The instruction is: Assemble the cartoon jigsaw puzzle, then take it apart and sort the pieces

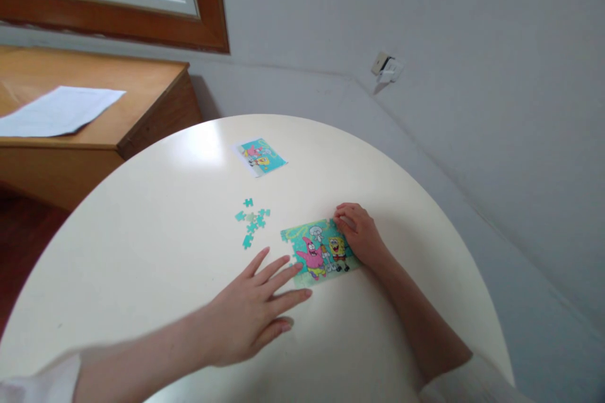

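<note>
cartoon puzzle [314, 256] | flat, left edge apparently gapped | teal pieces [252, 227] | loose alongside

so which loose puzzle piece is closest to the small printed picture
The topmost piece, set slightly apart at the scatter's far edge; the other loose pieces all lie farther from that picture.

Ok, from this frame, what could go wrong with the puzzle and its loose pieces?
Pressure from the right hand at the upper right corner of the partly joined puzzle might shift or unlock pieces there.
The left hand has its spread fingers at the ragged left edge, so a sideways brush could knock that edge out of line.
The loose pieces look mostly similar in teal colour, so one might be mistaken for another.
</note>
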Motion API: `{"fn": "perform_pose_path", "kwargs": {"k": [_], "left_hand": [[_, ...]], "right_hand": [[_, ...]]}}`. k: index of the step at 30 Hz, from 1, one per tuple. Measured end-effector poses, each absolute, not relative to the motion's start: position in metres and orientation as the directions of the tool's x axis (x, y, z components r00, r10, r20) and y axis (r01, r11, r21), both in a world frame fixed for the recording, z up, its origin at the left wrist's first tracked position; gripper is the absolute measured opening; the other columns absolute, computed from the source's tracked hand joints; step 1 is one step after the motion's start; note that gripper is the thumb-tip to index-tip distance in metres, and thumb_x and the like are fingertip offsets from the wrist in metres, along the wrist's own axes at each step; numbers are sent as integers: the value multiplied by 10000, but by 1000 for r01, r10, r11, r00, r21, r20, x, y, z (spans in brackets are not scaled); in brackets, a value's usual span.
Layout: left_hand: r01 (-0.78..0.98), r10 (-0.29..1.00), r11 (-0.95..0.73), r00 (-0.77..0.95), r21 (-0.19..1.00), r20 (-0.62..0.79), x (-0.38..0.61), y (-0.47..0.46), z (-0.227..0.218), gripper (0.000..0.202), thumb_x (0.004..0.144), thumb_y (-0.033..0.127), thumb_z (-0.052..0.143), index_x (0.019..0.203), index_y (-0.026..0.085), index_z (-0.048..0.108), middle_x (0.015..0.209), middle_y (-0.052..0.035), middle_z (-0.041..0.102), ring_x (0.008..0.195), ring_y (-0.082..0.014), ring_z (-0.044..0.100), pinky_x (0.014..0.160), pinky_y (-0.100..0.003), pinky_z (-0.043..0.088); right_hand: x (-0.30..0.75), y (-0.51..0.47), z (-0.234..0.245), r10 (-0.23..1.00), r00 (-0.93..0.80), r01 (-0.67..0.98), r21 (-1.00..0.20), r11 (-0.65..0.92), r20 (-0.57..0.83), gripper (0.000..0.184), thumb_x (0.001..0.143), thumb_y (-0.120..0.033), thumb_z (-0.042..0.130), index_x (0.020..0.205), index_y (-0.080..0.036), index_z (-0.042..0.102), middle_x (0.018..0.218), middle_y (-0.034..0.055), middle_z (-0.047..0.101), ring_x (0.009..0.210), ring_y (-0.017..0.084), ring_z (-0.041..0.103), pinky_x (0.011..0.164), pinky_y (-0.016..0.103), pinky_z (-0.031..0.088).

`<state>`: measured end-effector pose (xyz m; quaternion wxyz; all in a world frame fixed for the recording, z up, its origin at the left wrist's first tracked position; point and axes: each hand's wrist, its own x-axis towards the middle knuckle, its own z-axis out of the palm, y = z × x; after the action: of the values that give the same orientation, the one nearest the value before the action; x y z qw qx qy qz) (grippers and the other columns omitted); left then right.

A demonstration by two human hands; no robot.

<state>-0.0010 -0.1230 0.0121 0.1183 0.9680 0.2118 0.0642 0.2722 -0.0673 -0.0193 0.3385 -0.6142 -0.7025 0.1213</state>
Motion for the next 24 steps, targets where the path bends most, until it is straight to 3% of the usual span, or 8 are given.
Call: {"fn": "perform_pose_path", "kwargs": {"k": [16,24], "left_hand": [[401,438,-876,894,267,94,-1,-123,12,463,895,355,423,1352,307,366,1417,-60,382,1325,-250,301,1116,-501,116],[400,442,-871,891,287,101,-1,-123,12,466,891,353,432,1351,307,367,1425,-55,372,1329,-249,293,1118,-502,114]], "right_hand": [[271,-67,-21,935,52,742,-640,199,351,190,771,-360,550,712,-222,665,931,61,604,894,210,577,844,399,449],[269,-67,-19,935,62,743,-642,190,349,112,735,-300,581,681,-212,625,908,66,616,883,221,574,832,412,444]]}}
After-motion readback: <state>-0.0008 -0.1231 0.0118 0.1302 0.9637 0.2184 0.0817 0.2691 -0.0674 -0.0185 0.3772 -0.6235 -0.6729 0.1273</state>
